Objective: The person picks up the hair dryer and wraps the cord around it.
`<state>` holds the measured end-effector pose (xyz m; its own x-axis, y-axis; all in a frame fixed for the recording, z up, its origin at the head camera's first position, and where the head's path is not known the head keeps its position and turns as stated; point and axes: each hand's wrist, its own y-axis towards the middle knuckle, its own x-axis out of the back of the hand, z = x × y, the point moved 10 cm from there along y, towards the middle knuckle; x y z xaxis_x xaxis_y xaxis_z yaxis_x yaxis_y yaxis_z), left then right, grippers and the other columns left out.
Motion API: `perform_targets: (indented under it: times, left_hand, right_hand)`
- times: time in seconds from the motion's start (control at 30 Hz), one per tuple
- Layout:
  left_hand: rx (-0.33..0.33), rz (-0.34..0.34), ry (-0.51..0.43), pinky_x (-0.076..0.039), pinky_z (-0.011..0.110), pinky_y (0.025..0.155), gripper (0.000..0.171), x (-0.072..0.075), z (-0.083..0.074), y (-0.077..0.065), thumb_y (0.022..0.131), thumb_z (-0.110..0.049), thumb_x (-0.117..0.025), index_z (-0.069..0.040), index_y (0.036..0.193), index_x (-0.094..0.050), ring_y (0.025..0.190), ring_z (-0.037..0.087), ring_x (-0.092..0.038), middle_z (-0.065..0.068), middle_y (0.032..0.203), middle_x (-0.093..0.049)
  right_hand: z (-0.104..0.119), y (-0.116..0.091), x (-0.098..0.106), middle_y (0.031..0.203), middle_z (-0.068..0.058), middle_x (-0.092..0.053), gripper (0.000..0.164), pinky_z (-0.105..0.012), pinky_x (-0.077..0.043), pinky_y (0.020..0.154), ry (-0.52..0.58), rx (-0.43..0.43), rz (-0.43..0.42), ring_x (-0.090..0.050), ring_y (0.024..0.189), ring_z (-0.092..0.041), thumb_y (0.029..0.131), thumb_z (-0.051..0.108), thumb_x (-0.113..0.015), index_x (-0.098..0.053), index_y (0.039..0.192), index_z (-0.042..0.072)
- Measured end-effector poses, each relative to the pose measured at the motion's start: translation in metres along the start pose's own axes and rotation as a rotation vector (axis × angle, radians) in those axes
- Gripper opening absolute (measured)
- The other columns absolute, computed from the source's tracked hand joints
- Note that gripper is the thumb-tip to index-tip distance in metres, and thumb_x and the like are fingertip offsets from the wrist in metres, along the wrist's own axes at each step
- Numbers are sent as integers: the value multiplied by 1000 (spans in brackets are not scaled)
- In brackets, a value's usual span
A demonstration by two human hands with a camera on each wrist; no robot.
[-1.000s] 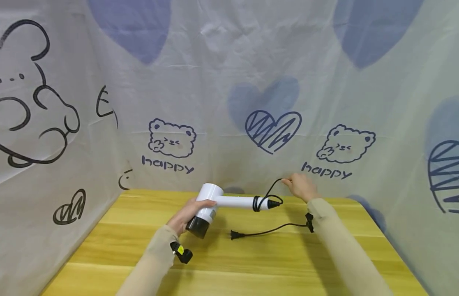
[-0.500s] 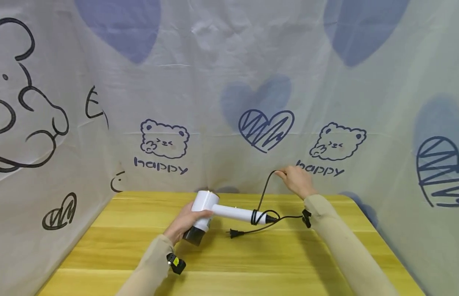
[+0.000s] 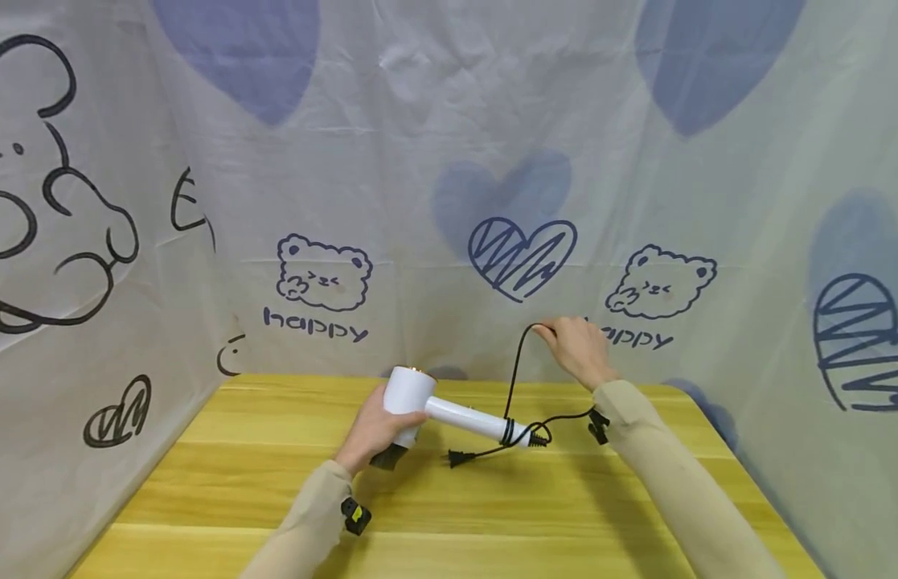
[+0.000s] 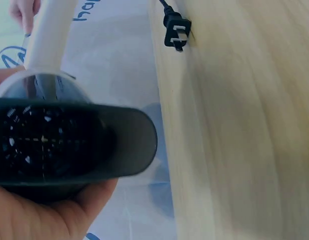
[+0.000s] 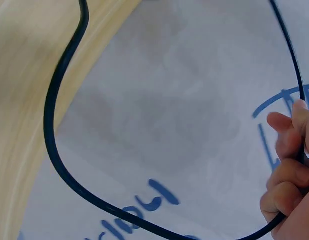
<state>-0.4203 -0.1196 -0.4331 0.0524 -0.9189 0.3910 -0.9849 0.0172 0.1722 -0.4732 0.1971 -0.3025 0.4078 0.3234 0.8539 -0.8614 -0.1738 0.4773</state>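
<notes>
A white hair dryer (image 3: 408,392) with a dark flat nozzle (image 4: 129,142) is gripped round its barrel by my left hand (image 3: 372,430). Its handle (image 3: 466,416) points right and slightly down. Black cord (image 3: 516,370) is wound around the handle's end, and one stretch rises from there to my right hand (image 3: 577,347). That hand pinches the cord between thumb and fingers, as the right wrist view shows, with the other fingers (image 5: 287,195) curled round it. The loose end hangs past the right wrist, and its two-pin plug (image 4: 177,31) is in front of the handle, over the table.
The wooden table (image 3: 449,515) lies below both hands. Behind it hangs a pale cloth (image 3: 420,201) printed with hearts and bears, close to my right hand. Similar cloth stands along the left and right sides.
My right hand has moved up and slightly left, drawing a longer stretch of cord from the handle. The hair dryer's handle end has tilted down.
</notes>
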Motion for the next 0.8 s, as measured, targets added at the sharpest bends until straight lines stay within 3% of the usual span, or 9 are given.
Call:
perform_targets:
  times: [0.13, 0.33, 0.57, 0.8]
  left_hand:
    - [-17, -57, 90, -54, 34, 77, 85, 4, -6, 0, 68, -38, -87, -9, 137, -47, 93, 24, -62, 10, 114, -63]
    - [26, -119, 118, -54, 36, 76, 83, 12, -5, 1, 68, -38, -86, -6, 134, -47, 92, 26, -62, 12, 113, -63]
    - [61, -186, 172, -53, 38, 76, 80, 24, 2, 1, 70, -41, -83, -6, 133, -47, 94, 28, -62, 14, 114, -63]
    - [126, -228, 160, -53, 41, 80, 82, 32, 6, 3, 72, -44, -81, -6, 135, -45, 98, 30, -62, 15, 116, -62]
  right_hand:
    - [15, -2, 15, 66, -4, -65, 36, -26, -26, 38, 34, 56, -84, -37, 41, -14, 100, 41, -53, -74, 113, 15]
    - [39, -12, 35, 49, 1, -51, 30, -22, -17, 35, 63, 171, -198, -25, 37, -8, 98, 35, -59, -76, 110, 14]
    - [75, -32, 50, 61, -2, -68, 23, -19, -25, 35, 131, 299, -237, -31, 37, -1, 94, 30, -66, -77, 104, 13]
    - [99, -56, 55, 69, -2, -73, 15, -17, -26, 36, 158, 417, -270, -33, 39, 2, 90, 23, -71, -78, 99, 13]
